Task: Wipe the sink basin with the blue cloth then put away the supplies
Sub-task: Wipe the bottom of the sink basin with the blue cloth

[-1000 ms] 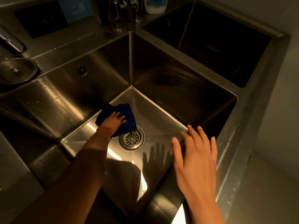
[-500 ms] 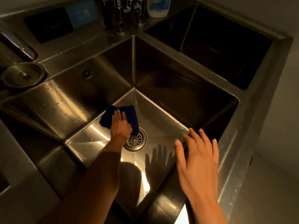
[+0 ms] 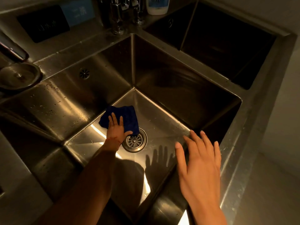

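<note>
A dark blue cloth (image 3: 128, 116) lies crumpled on the floor of the steel sink basin (image 3: 162, 120), just behind the round drain (image 3: 134, 141). My left hand (image 3: 116, 129) presses flat on the cloth's near part, fingers spread over it. Hovering above the basin's near right side, my right hand (image 3: 199, 161) has its fingers apart and holds nothing. Its shadow falls on the basin floor.
A second, darker basin (image 3: 227, 46) lies at the back right. Tap fittings (image 3: 118, 17) and a white bottle (image 3: 158, 5) stand at the back corner. At the far left a round metal lid (image 3: 17, 77) sits beside a handle. The steel rim (image 3: 240, 159) runs along the right.
My left hand has slid the cloth a little to the right across the basin floor, toward the drain's far side. The right hand has stayed hovering in place.
</note>
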A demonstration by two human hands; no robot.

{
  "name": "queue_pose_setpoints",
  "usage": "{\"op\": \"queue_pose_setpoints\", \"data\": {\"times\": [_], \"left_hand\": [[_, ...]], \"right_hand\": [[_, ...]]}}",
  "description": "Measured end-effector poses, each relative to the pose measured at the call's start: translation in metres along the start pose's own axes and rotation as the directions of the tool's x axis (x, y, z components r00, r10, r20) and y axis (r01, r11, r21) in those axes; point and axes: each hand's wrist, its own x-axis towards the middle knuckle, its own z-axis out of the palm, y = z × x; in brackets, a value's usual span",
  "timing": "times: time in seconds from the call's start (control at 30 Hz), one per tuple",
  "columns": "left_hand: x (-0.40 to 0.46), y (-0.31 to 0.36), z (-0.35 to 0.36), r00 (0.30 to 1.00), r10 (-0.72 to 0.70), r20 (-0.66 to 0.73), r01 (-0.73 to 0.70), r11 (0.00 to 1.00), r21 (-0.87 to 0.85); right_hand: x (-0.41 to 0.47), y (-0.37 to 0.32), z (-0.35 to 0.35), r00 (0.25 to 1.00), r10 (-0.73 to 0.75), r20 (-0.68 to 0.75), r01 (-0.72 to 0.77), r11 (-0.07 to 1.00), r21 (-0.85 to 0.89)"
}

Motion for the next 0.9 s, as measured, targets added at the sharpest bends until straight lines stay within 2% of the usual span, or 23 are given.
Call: {"op": "queue_pose_setpoints", "data": {"times": [0.17, 0.37, 0.5, 0.6, 0.67, 0.9], "left_hand": [[0.005, -0.004, 0.004, 0.996, 0.081, 0.031, -0.084, 0.991, 0.108], [0.011, 0.011, 0.003, 0.986, 0.164, -0.011, -0.161, 0.974, 0.159], [0.011, 0.023, -0.001, 0.990, 0.138, -0.028, -0.131, 0.978, 0.164], [0.008, 0.025, 0.003, 0.983, 0.169, -0.068, -0.147, 0.958, 0.246], [0.009, 0.028, 0.007, 0.976, 0.212, -0.046, -0.190, 0.938, 0.290], [0.015, 0.032, 0.008, 0.973, 0.230, -0.006, -0.212, 0.908, 0.360]], "right_hand": [[0.000, -0.001, -0.001, 1.000, 0.009, 0.003, -0.009, 1.000, 0.004], [0.001, -0.001, 0.000, 1.000, 0.013, 0.009, -0.013, 1.000, -0.001], [0.001, 0.000, 0.000, 1.000, 0.012, 0.013, -0.013, 1.000, 0.007], [0.001, 0.000, 0.000, 1.000, 0.018, 0.008, -0.018, 1.000, 0.018], [0.001, -0.001, 0.000, 1.000, 0.019, 0.010, -0.019, 1.000, 0.019], [0.001, -0.001, -0.001, 1.000, 0.019, 0.003, -0.019, 1.000, 0.025]]}}
